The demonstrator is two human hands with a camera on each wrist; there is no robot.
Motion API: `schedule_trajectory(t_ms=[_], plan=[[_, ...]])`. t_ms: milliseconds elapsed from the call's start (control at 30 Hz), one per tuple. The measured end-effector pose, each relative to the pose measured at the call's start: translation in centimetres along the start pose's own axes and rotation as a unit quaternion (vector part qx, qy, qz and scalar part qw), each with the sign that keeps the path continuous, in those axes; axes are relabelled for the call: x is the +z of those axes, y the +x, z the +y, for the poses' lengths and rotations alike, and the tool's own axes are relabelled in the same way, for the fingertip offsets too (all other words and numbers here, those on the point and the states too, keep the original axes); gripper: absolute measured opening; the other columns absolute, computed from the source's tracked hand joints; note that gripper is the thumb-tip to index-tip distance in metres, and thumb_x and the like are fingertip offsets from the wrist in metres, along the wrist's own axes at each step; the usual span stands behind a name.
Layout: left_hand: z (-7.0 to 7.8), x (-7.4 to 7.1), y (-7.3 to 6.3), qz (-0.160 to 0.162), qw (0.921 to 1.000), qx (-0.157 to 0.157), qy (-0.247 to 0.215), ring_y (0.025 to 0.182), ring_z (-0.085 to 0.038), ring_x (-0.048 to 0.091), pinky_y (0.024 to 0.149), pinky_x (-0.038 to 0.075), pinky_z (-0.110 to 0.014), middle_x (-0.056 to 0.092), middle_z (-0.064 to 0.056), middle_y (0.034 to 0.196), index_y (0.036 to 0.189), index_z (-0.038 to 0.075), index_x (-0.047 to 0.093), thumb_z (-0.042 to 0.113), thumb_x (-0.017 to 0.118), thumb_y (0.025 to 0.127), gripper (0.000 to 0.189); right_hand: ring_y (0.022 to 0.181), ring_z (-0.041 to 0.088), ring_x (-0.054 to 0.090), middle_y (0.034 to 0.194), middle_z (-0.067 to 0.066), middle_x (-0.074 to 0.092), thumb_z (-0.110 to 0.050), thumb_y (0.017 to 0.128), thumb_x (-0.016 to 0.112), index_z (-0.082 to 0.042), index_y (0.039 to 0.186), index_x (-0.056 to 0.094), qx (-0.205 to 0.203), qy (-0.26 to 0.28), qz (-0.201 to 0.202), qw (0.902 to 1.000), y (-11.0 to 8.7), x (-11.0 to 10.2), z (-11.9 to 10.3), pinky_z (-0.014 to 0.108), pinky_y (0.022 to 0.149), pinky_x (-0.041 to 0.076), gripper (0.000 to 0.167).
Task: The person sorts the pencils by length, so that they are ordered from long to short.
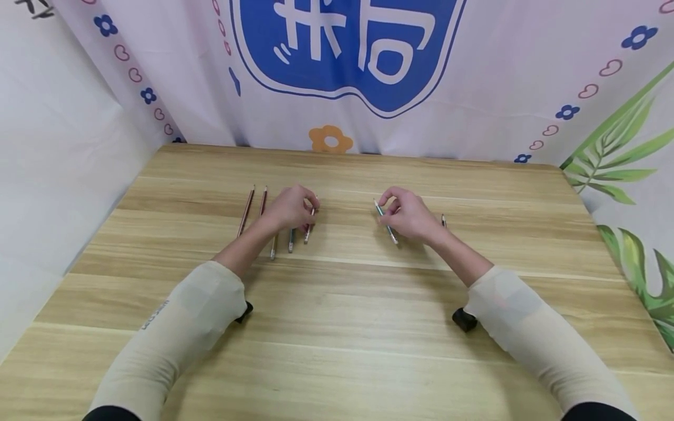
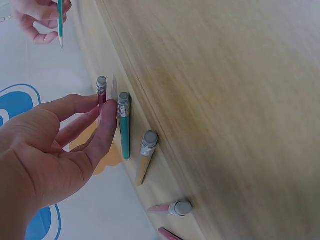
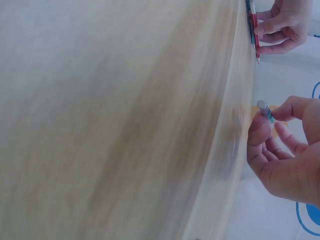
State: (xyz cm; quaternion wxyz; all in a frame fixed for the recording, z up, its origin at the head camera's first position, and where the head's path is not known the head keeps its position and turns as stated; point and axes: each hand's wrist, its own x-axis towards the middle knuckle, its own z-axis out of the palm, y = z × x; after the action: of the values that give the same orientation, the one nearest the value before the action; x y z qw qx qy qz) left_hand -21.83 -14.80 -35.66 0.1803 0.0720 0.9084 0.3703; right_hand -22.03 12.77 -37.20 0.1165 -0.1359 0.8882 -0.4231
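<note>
My left hand [image 1: 288, 208] pinches a red pencil [image 1: 308, 235] between thumb and fingers, its eraser end toward me. In the left wrist view that pencil's eraser end [image 2: 102, 83] stands up past the fingertips. Beside it lie a teal pencil [image 1: 291, 241] and a yellow pencil [image 1: 274, 248]. Further left are two reddish pencils [image 1: 246, 211], partly behind the left hand and wrist. My right hand [image 1: 409, 216] pinches a green pencil [image 1: 392, 235], slanted with its point away from me; its eraser [image 3: 263, 105] shows in the right wrist view.
Another pencil [image 1: 444, 221] lies beyond the right wrist, mostly hidden by the arm. The wooden table [image 1: 337, 327] ends at a printed curtain [image 1: 474, 128] along the back. White cloth [image 1: 63, 146] hangs at the left side.
</note>
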Motion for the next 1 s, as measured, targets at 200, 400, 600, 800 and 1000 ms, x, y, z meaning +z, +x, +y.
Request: schedule_trajectory(t_ms=[200,400,600,800,1000], plan=[[0.0,0.0,0.1,0.001,0.9998,-0.01,0.017,0.07,-0.023,0.071,0.065,0.065,-0.029,0.068,-0.024,0.105,0.121,-0.009,0.067,-0.01,0.067,0.092,0.029,0.073,0.018,0.058,0.087,0.011,0.065,0.003,0.091,0.071,-0.003,0.108,0.059,-0.009,0.027,-0.014,0.9995,0.2,0.5,-0.5,0.022,0.057,0.046,0.022],[0.2,0.0,0.0,-0.002,0.9994,-0.014,0.03,0.067,-0.023,0.071,0.063,0.065,-0.028,0.069,-0.024,0.1,0.118,-0.01,0.068,-0.01,0.068,0.091,0.027,0.08,0.019,0.057,0.09,0.011,0.064,0.003,0.093,0.064,0.0,0.109,0.066,-0.017,0.033,-0.022,0.9991,0.4,1.0,-0.9,0.022,0.061,0.047,0.016],[0.0,0.1,0.1,-0.005,0.9993,-0.011,0.036,0.065,-0.022,0.072,0.061,0.064,-0.027,0.069,-0.022,0.095,0.116,-0.01,0.068,-0.009,0.069,0.091,0.025,0.083,0.018,0.057,0.093,0.011,0.066,-0.001,0.093,0.061,0.0,0.111,0.071,-0.021,0.037,-0.025,0.9988,0.6,1.5,-0.9,0.022,0.065,0.047,0.02],[0.1,0.0,0.1,-0.006,0.9988,-0.017,0.047,0.064,-0.021,0.071,0.061,0.064,-0.027,0.067,-0.02,0.093,0.115,-0.009,0.068,-0.008,0.069,0.091,0.024,0.079,0.016,0.057,0.093,0.01,0.065,0.0,0.094,0.062,0.001,0.112,0.07,-0.013,0.063,-0.033,0.9974,0.8,1.9,-0.8,0.018,0.061,0.048,0.02],[0.1,0.0,0.1,-0.012,0.9988,-0.023,0.042,0.065,-0.021,0.071,0.061,0.064,-0.027,0.068,-0.024,0.099,0.115,-0.009,0.068,-0.009,0.071,0.091,0.024,0.078,0.017,0.058,0.092,0.011,0.065,0.004,0.091,0.062,0.005,0.113,0.069,-0.015,0.104,-0.035,0.9938,0.8,2.0,-1.0,0.019,0.061,0.051,0.023]])
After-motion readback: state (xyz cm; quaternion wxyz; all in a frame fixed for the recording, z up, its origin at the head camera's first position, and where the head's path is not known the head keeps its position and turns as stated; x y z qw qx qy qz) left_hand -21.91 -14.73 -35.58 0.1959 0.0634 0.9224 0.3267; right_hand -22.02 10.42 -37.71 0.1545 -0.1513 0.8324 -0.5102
